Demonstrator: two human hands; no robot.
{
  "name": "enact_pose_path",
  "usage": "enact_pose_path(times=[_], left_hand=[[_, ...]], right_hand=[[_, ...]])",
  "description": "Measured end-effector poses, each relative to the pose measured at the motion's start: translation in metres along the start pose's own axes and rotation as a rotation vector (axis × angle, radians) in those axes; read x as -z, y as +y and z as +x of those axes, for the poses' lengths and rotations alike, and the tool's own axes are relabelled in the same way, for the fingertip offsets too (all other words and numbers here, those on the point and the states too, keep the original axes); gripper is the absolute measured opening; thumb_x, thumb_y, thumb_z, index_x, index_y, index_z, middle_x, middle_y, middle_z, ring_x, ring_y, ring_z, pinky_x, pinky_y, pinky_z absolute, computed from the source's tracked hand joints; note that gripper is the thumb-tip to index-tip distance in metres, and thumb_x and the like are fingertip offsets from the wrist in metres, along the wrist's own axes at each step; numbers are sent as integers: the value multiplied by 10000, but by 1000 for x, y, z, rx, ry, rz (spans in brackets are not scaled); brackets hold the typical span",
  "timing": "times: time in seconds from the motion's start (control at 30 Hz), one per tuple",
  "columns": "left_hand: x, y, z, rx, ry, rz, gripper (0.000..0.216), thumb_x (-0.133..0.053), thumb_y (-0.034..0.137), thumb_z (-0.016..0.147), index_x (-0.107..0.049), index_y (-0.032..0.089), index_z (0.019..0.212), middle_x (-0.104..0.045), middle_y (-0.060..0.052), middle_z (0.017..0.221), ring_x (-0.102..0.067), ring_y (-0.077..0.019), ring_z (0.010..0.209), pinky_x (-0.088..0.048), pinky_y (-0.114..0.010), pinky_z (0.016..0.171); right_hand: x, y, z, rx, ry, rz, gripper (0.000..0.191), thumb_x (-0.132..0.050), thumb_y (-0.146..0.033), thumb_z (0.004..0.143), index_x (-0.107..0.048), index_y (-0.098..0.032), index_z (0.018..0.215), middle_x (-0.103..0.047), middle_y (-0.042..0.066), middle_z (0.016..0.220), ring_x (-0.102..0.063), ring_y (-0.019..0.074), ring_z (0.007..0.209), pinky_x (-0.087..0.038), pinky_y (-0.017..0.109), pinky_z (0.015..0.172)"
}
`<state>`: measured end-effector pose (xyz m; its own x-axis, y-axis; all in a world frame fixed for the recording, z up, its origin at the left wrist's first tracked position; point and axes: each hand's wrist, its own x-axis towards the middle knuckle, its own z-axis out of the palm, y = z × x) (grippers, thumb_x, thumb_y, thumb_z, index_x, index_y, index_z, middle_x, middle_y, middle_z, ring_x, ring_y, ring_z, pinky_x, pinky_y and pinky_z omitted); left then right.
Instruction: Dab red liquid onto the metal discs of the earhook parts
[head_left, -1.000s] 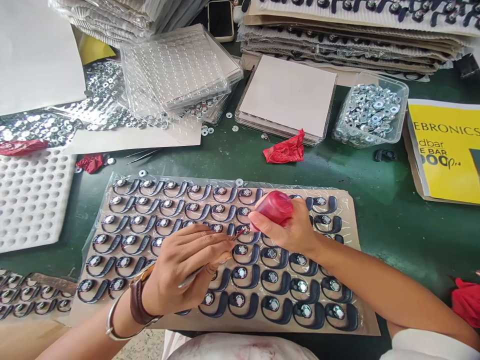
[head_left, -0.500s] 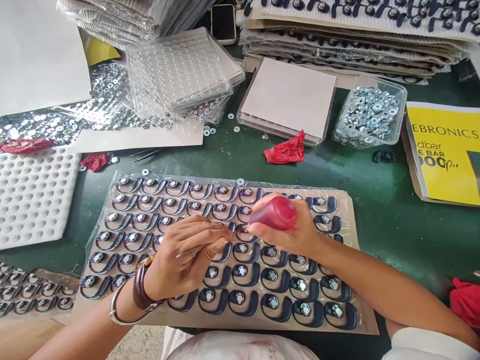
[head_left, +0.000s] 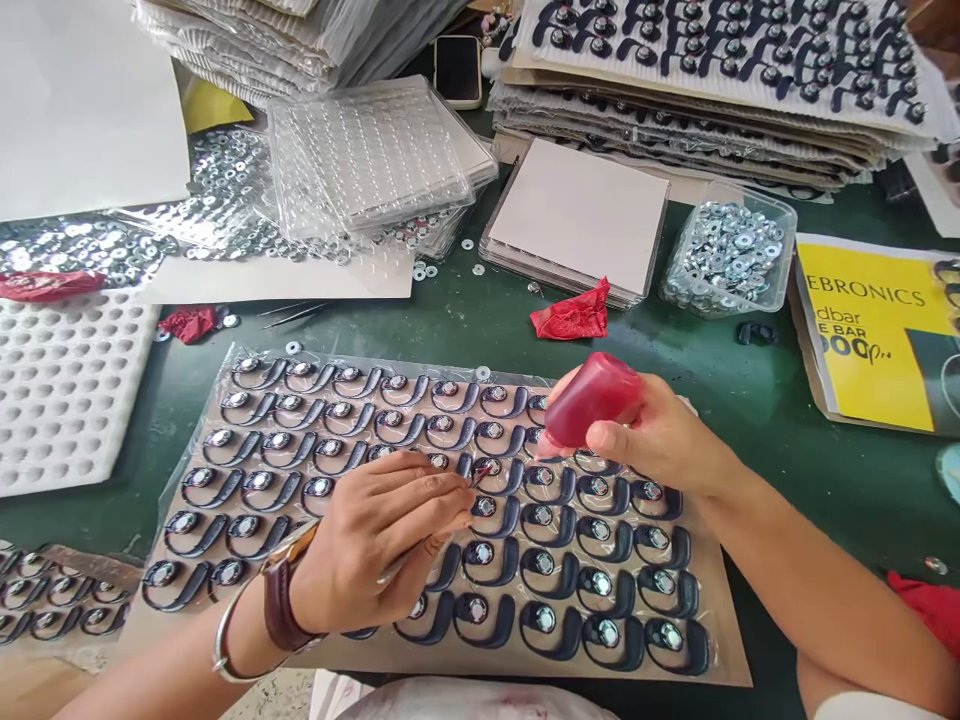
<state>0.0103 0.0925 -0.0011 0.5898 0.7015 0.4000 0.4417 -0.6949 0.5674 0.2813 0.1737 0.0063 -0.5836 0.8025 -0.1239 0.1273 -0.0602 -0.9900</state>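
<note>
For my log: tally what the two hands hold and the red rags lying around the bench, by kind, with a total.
Red bottle, in the right hand: 1
Thin tool, in the left hand: 1
Red rags, centre, left, far left, right edge: 4
Total: 6

one view only, worn on the person's head, tilted forward and down over the green table (head_left: 750, 400). it sits close above the left hand (head_left: 375, 540) and right hand (head_left: 652, 440), with stacked sheets (head_left: 675, 100) along the far edge.
</note>
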Motion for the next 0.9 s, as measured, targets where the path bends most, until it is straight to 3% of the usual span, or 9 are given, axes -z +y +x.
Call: enact_pose_path(times=[0.17,0.3,0.47,0.63,0.9], left_hand=[[0,-2,6,-129,-4,212,237,-454,135,924,-632,85,1072,-749,-94,984,-719,-170,912,-575,-293,854],[-3,-9,9,-191,-4,321,236,-459,146,946,-648,74,1066,-742,-103,1012,-712,-182,958,-572,-312,896],[-9,-7,4,-238,-71,417,227,-520,144,924,-670,45,1063,-721,-140,1069,-696,-221,998,-569,-349,926],[-14,0,1,-326,-77,485,287,-457,148,943,-676,7,1063,-715,-185,1040,-686,-268,1025,-543,-382,955],[-13,2,9,-307,-64,474,298,-423,130,945,-688,15,1018,-729,-168,1011,-699,-258,980,-561,-367,889]], right_hand=[[-23,20,23,46,223,11,265,-726,-441,807,-662,-185,778,-701,20,669,-665,161,598,-541,277,578],[-39,35,33,114,308,-43,231,-704,-415,832,-655,-192,802,-697,14,651,-670,163,604,-549,280,582],[-44,45,34,117,272,-53,244,-691,-437,836,-653,-196,826,-702,13,681,-650,154,602,-551,278,578],[-43,42,34,107,256,-101,244,-730,-420,802,-648,-198,858,-704,14,677,-635,151,574,-541,276,553],[-43,40,33,150,312,-178,262,-728,-431,800,-649,-184,834,-692,11,654,-613,132,546,-520,252,541]])
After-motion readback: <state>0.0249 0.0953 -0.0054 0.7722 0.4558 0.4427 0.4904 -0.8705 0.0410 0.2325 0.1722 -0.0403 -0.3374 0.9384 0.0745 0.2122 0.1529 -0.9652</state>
